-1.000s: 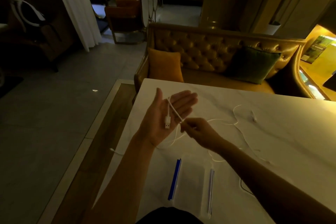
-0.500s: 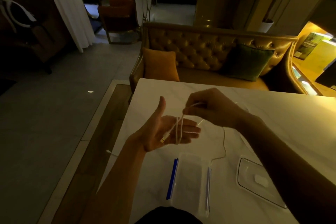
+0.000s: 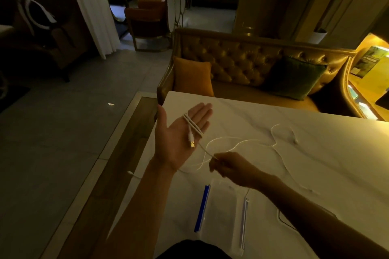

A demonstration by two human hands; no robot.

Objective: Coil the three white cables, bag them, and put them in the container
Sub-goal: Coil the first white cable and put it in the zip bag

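Note:
My left hand (image 3: 179, 132) is held palm up with straight fingers above the white table's (image 3: 315, 164) left part. A white cable (image 3: 194, 128) is wound in two turns round its fingers, and the USB plug lies on the palm. My right hand (image 3: 229, 166) pinches the same cable just below and right of the left hand. The rest of that cable trails in loops (image 3: 252, 141) over the table. Clear zip bags (image 3: 223, 214), one with a blue strip, lie near the front edge. The container (image 3: 283, 219) is mostly hidden under my right forearm.
Another cable end (image 3: 131, 173) hangs off the table's left edge. A tufted sofa (image 3: 242, 65) with an orange and a green cushion stands right behind the table. To the left the floor drops away beside a wooden border.
My right hand came down from above the left fingers to below the palm, adding a turn of cable. The left hand rose and flattened out.

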